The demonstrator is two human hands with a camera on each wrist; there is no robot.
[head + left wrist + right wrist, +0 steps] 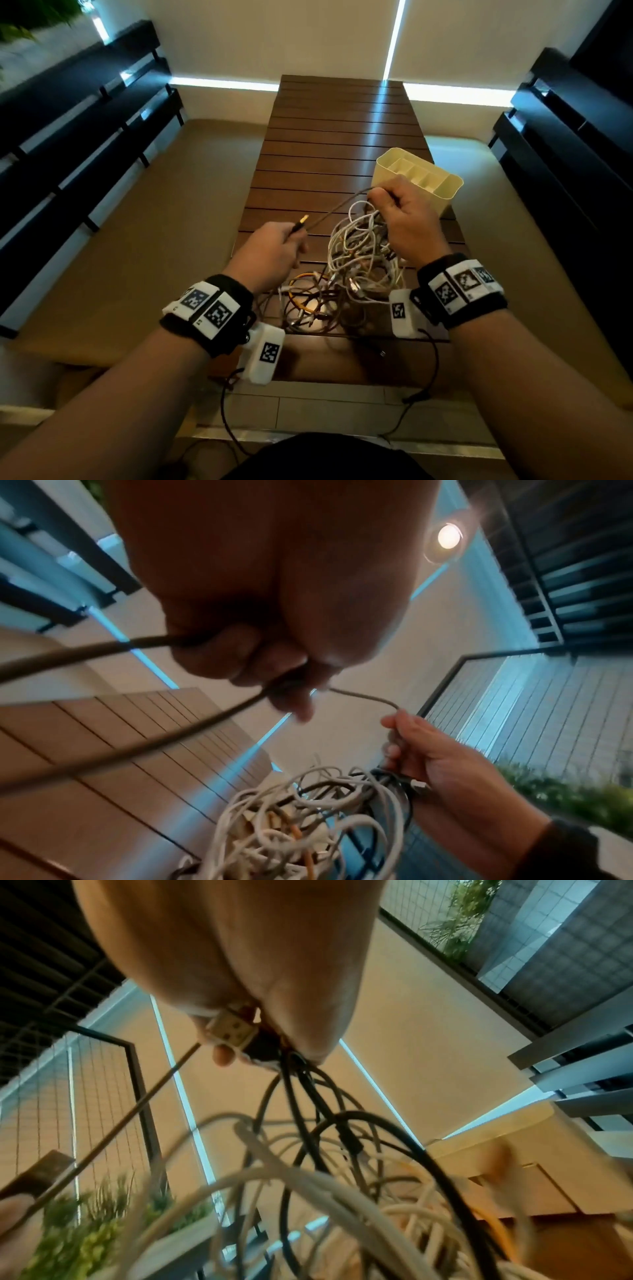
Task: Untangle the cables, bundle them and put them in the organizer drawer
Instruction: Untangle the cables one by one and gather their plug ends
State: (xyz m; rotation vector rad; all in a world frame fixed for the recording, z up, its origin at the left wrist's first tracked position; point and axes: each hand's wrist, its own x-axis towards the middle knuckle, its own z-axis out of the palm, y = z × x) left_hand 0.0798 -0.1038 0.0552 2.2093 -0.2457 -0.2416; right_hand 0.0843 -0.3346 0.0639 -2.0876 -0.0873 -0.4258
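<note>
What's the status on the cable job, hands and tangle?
Left hand pinches dark cable near its plug. Right hand grips the lifted tangle. Organizer empty behind right hand. Nothing bundled yet.

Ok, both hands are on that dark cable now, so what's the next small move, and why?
Probably draw the left hand further left, away from the tangle. It pinches the dark cable near its yellow-tipped plug, and the right hand grips the lifted bunch where that cable enters. The stretch between them looks free, so more should slide out.
</note>
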